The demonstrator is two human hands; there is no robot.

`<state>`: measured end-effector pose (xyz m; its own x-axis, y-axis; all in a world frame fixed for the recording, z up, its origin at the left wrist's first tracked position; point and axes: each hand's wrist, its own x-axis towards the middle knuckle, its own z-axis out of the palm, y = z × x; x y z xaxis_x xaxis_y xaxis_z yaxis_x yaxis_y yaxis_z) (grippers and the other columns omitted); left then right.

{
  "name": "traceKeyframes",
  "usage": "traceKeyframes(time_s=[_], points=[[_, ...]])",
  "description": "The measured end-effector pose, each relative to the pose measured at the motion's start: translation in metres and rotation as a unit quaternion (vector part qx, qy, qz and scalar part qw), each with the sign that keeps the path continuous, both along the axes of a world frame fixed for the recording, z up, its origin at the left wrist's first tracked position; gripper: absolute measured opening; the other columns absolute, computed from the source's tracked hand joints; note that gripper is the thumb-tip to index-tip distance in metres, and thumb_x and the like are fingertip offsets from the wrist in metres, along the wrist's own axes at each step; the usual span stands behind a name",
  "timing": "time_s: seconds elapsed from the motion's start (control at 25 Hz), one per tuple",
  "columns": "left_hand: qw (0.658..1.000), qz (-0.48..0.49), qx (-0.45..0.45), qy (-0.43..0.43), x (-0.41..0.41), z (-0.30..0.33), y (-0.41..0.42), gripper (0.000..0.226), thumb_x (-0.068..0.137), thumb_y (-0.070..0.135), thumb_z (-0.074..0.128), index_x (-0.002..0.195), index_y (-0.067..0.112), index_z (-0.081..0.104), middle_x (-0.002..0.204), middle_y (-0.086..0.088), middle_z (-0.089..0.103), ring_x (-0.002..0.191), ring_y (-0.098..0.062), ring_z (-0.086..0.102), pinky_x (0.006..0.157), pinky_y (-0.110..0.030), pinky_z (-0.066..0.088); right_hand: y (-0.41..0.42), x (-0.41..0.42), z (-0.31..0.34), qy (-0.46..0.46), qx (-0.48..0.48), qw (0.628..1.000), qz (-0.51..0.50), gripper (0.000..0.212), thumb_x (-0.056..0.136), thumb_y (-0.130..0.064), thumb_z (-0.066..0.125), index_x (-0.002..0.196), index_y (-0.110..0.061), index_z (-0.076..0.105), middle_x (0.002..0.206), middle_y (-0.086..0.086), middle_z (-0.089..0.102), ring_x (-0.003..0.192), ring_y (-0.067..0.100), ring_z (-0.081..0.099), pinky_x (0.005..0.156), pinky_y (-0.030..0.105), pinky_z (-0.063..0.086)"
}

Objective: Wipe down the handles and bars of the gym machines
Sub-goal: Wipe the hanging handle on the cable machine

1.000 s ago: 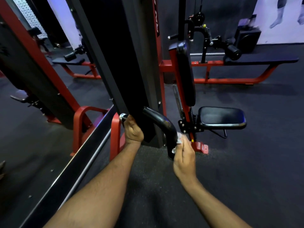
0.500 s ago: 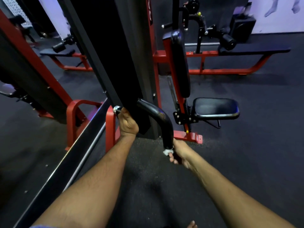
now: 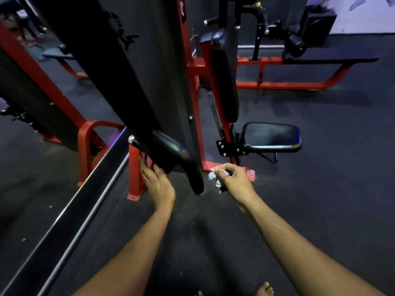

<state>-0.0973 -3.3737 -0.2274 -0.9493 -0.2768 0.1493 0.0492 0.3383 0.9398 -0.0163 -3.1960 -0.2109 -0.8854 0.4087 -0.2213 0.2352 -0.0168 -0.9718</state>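
Handle (image 3: 188, 165) between hands; cloth (image 3: 215, 178) seemingly pinched right.

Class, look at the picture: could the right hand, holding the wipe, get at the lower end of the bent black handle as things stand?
Probably yes. The right hand pinches the wipe just beside the handle, and nothing shows between them. The left hand is on the other side, clear of that path.

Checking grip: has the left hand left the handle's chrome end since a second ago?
Yes. The left hand dropped below the chrome end, open beside the red frame.
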Motion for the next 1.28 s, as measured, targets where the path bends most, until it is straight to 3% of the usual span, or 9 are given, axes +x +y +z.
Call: traceKeyframes(time_s=[0.16, 0.28, 0.44, 0.6, 0.68, 0.76, 0.84, 1.0, 1.28], points=[[0.986, -0.049, -0.018, -0.16, 0.045, -0.06, 0.03, 0.055, 0.106, 0.022, 0.049, 0.156, 0.008, 0.032, 0.158, -0.018, 0.038, 0.14, -0.025, 0.043, 0.103, -0.021, 0.03, 0.062, 0.016, -0.029, -0.033, 0.054, 0.998, 0.03, 0.006, 0.091, -0.022, 0.073, 0.086, -0.021, 0.076, 0.072, -0.011, 0.072, 0.065, 0.0, 0.064, 0.063, 0.021, 0.048], [0.962, -0.1, -0.047, -0.249, 0.064, -0.071, 0.089, 0.05, 0.106, 0.024, 0.051, 0.153, 0.015, 0.037, 0.156, -0.017, 0.042, 0.141, -0.031, 0.044, 0.113, -0.033, 0.032, 0.122, 0.031, -0.038, -0.059, 0.106, 0.991, 0.051, 0.003, 0.088, -0.024, 0.076, 0.087, -0.026, 0.075, 0.076, -0.013, 0.073, 0.072, -0.001, 0.065, 0.066, 0.015, 0.048], [0.945, -0.191, -0.066, -0.256, 0.049, -0.083, 0.209, 0.047, 0.091, 0.049, 0.06, 0.132, 0.048, 0.037, 0.14, -0.002, 0.05, 0.125, -0.028, 0.059, 0.112, -0.052, 0.043, 0.223, 0.041, -0.036, -0.071, 0.134, 0.987, 0.043, 0.016, 0.089, -0.016, 0.074, 0.102, -0.025, 0.074, 0.087, -0.012, 0.071, 0.079, 0.001, 0.063, 0.068, 0.008, 0.043], [0.928, -0.291, -0.061, -0.225, 0.03, -0.043, 0.328, 0.048, 0.098, 0.022, 0.066, 0.14, 0.023, 0.043, 0.133, -0.003, 0.055, 0.124, -0.022, 0.056, 0.111, -0.034, 0.04, 0.311, 0.044, -0.04, -0.077, 0.167, 0.983, -0.017, 0.017, 0.089, -0.016, 0.07, 0.089, -0.033, 0.072, 0.097, -0.008, 0.065, 0.08, 0.009, 0.063, 0.076, 0.026, 0.052], [0.921, -0.315, -0.039, -0.223, 0.01, -0.036, 0.378, 0.047, 0.095, 0.026, 0.069, 0.135, 0.028, 0.045, 0.13, -0.003, 0.057, 0.115, -0.026, 0.063, 0.106, -0.039, 0.047, 0.354, 0.037, -0.038, -0.069, 0.16, 0.983, -0.059, 0.007, 0.089, -0.033, 0.073, 0.086, -0.034, 0.067, 0.094, -0.003, 0.063, 0.076, 0.015, 0.065, 0.072, 0.032, 0.055], [0.916, -0.327, 0.0, -0.234, -0.013, -0.035, 0.425, 0.041, 0.098, 0.027, 0.066, 0.132, 0.03, 0.044, 0.128, -0.003, 0.058, 0.101, -0.024, 0.07, 0.089, -0.037, 0.055, 0.398, 0.022, -0.032, -0.05, 0.174, 0.981, -0.07, 0.016, 0.09, -0.043, 0.071, 0.087, -0.03, 0.063, 0.083, -0.005, 0.062, 0.069, 0.013, 0.061, 0.066, 0.031, 0.052], [0.91, -0.332, 0.047, -0.243, -0.038, -0.033, 0.475, 0.036, 0.103, 0.021, 0.061, 0.134, 0.023, 0.043, 0.122, -0.001, 0.059, 0.089, -0.019, 0.071, 0.077, -0.03, 0.053, 0.44, -0.002, -0.021, -0.052, 0.198, 0.977, -0.061, 0.007, 0.095, -0.029, 0.065, 0.091, -0.028, 0.06, 0.078, -0.007, 0.061, 0.068, 0.009, 0.058, 0.064, 0.031, 0.048], [0.898, -0.334, 0.099, -0.268, -0.095, -0.037, 0.567, 0.032, 0.104, 0.023, 0.059, 0.133, 0.021, 0.045, 0.11, 0.006, 0.059, 0.083, -0.017, 0.07, 0.08, -0.035, 0.048, 0.515, -0.055, -0.008, -0.065, 0.153, 0.986, -0.032, 0.016, 0.092, -0.005, 0.056, 0.097, -0.019, 0.061, 0.067, 0.0, 0.065, 0.055, 0.02, 0.065, 0.061, 0.042, 0.057], [0.892, -0.344, 0.109, -0.271, -0.194, -0.009, 0.706, 0.026, 0.103, 0.024, 0.061, 0.126, 0.025, 0.047, 0.109, 0.007, 0.059, 0.079, -0.014, 0.068, 0.068, -0.028, 0.044, 0.662, -0.145, 0.02, -0.037, 0.148, 0.986, -0.07, 0.009, 0.088, -0.016, 0.073, 0.088, -0.024, 0.07, 0.078, 0.007, 0.072, 0.068, 0.016, 0.065, 0.066, 0.041, 0.058]])
